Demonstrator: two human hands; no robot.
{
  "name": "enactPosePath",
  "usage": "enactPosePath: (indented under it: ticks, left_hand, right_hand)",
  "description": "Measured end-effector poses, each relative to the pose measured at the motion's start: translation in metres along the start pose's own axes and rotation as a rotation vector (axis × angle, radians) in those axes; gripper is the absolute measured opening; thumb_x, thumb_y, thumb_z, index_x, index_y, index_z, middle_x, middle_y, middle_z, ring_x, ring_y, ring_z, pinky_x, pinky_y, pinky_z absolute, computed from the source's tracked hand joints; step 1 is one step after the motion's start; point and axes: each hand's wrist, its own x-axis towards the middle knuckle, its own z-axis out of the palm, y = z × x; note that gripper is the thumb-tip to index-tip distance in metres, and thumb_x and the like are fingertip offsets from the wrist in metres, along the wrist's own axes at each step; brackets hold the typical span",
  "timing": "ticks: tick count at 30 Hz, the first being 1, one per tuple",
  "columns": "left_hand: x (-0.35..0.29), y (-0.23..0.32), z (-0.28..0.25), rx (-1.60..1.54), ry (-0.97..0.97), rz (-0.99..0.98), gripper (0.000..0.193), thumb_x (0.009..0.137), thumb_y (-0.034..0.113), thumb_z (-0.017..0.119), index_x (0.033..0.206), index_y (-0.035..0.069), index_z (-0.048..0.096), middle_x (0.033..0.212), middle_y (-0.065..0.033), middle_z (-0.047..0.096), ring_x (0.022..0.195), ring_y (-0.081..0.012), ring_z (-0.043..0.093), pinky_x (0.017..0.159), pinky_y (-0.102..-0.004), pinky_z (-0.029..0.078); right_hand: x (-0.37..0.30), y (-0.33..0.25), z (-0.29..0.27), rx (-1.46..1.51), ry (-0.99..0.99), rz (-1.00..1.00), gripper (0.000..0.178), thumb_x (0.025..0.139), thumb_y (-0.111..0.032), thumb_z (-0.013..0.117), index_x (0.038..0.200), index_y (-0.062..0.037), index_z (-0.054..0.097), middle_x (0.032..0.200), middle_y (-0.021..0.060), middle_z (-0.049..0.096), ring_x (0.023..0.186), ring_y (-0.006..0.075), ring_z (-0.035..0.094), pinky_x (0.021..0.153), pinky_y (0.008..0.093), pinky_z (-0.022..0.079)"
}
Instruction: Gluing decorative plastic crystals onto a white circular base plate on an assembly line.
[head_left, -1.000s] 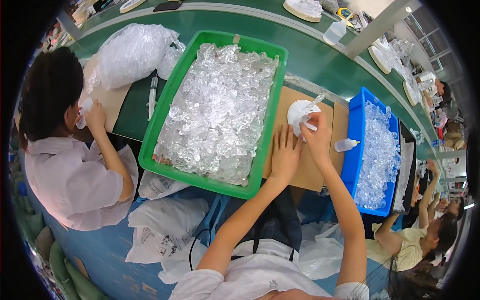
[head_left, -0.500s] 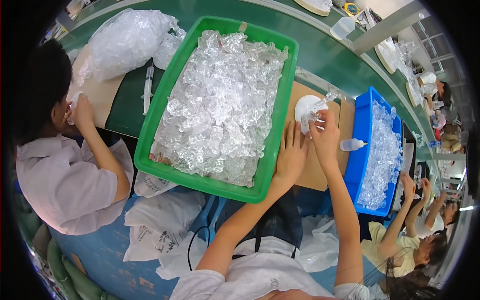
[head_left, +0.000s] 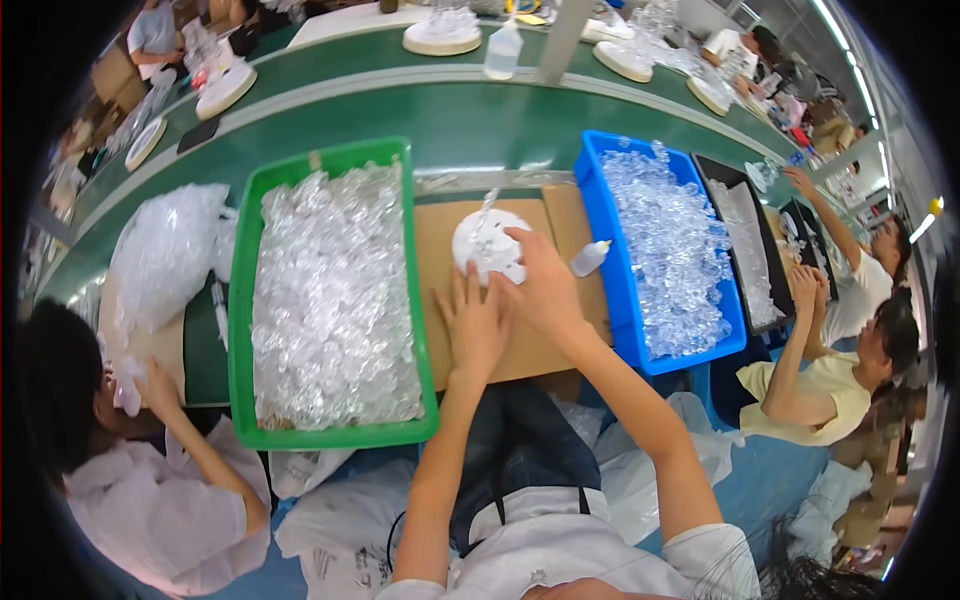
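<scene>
A round white disc with small holes lies on brown cardboard between the green and blue trays. At its far side a clear plastic piece sticks up. My left hand lies flat at the disc's near edge, fingers spread, fingertips touching it. My right hand curves over the right side of the disc, thumb and forefinger set apart on it. No clear piece shows between those fingers. Part of the disc is hidden beneath the right hand.
A green tray of clear plastic pieces stands left, a blue tray of similar pieces right. A small dropper bottle lies beside the blue tray. Co-workers sit on both sides. Beyond, a green conveyor runs across.
My right hand has gone from holding a clear plastic piece to resting over the disc's right side. My left hand remains beside the disc. The view has swung round.
</scene>
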Motion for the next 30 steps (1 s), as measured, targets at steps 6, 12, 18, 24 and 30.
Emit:
enactPosePath:
  ticks: [6,12,18,24,30]
  left_hand:
    - [0.000,0.006,-0.002,-0.010,0.051,0.040,0.047,0.086,0.033,0.059,0.125,0.006,0.055,0.148,-0.0194,0.027,0.138,-0.0411,0.018,0.107,-0.0657,0.010]
    - [-0.002,0.004,-0.001,0.001,0.044,0.022,0.046,0.086,0.031,0.059,0.125,0.006,0.055,0.149,-0.0181,0.026,0.139,-0.0417,0.016,0.106,-0.0667,0.009]
    - [-0.003,0.001,-0.004,0.008,0.024,0.011,0.047,0.087,0.031,0.059,0.127,0.008,0.053,0.150,-0.0173,0.025,0.139,-0.0416,0.014,0.106,-0.0665,0.008]
    - [-0.003,0.000,-0.001,0.022,0.021,0.025,0.048,0.087,0.034,0.058,0.128,0.008,0.053,0.150,-0.0180,0.023,0.139,-0.0419,0.014,0.105,-0.0680,0.008]
    - [-0.002,0.004,-0.001,-0.005,0.026,0.020,0.048,0.086,0.031,0.059,0.128,0.008,0.053,0.151,-0.0167,0.022,0.140,-0.0416,0.013,0.106,-0.0664,0.008]
  right_hand:
    - [-0.004,0.080,-0.165,-0.667,-0.203,0.103,0.027,0.075,-0.012,0.066,0.102,-0.0105,0.062,0.091,0.0083,0.063,0.081,0.0277,0.062,0.068,0.0397,0.050]
    - [-0.018,0.131,-0.178,-0.426,-0.225,0.230,0.030,0.073,-0.006,0.070,0.100,-0.0104,0.058,0.094,0.0082,0.063,0.083,0.0234,0.063,0.076,0.0316,0.050]
    - [-0.036,0.063,-0.130,0.513,0.098,0.440,0.028,0.079,-0.007,0.072,0.102,-0.0028,0.056,0.098,0.0060,0.063,0.094,0.0138,0.061,0.080,0.0265,0.050]
    - [-0.017,0.047,0.003,0.487,-0.028,0.595,0.033,0.075,-0.014,0.076,0.099,0.0018,0.061,0.097,0.0102,0.065,0.087,0.0147,0.062,0.073,0.0258,0.049]
    - [-0.023,0.093,0.036,0.636,0.038,0.435,0.032,0.074,-0.016,0.077,0.096,0.0015,0.064,0.094,0.0115,0.067,0.077,0.0171,0.062,0.069,0.0282,0.049]
